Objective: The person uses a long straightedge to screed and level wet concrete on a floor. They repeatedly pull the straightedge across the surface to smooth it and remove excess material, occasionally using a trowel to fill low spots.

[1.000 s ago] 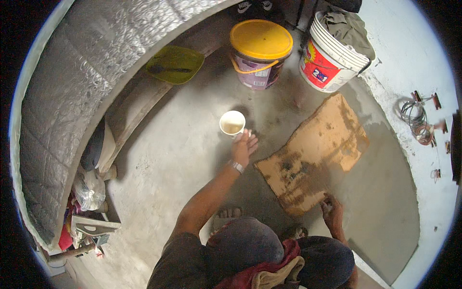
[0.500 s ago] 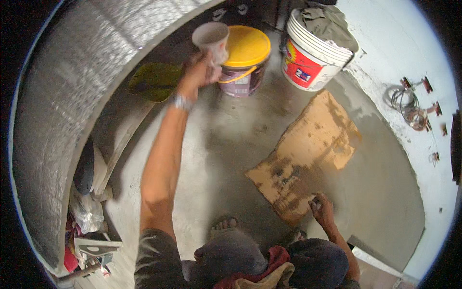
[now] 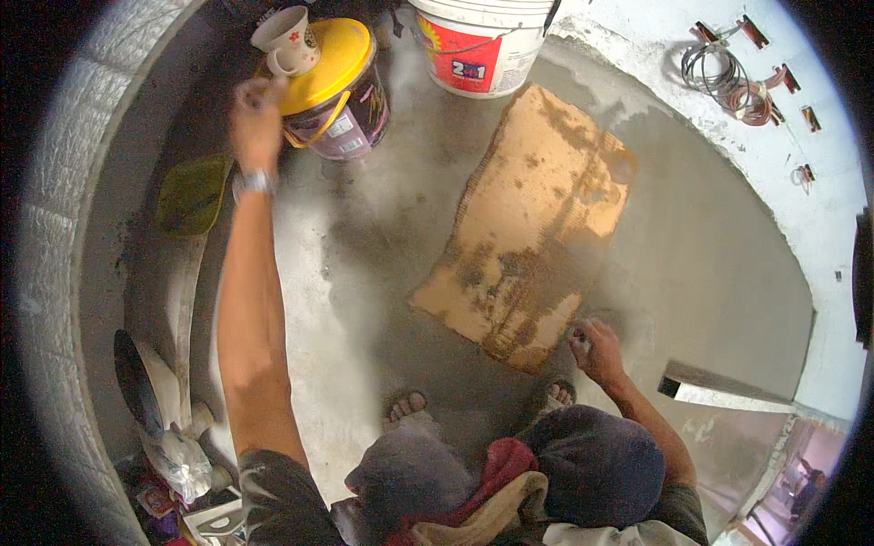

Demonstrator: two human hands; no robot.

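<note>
A white cup with a small red flower print (image 3: pixel 293 40) stands on the yellow lid (image 3: pixel 341 68) of a dark bucket with a purple label (image 3: pixel 350 127). Just below the cup's handle is my left hand (image 3: pixel 258 123), apart from the cup, fingers loosely curved with a gap between them and nothing visible in them. My right hand (image 3: pixel 599 353) is closed low over the floor, beside the near right corner of a stained piece of cardboard (image 3: pixel 523 196). Whatever its fingers hold is too small and shaded to name.
A white bucket with a red label (image 3: pixel 473 64) stands at the back. Coiled wires (image 3: pixel 719 77) hang from the right wall. A metal bar (image 3: pixel 724 396) lies at right. On the left are a green-yellow shovel blade (image 3: pixel 193 193) and a plastic bag (image 3: pixel 182 464). The floor (image 3: pixel 719 264) looks wet.
My left hand has let go of the cup, which now rests on the yellow lid. The view has shifted, moving the buckets up and left in the picture. My right hand stays near the cardboard.
</note>
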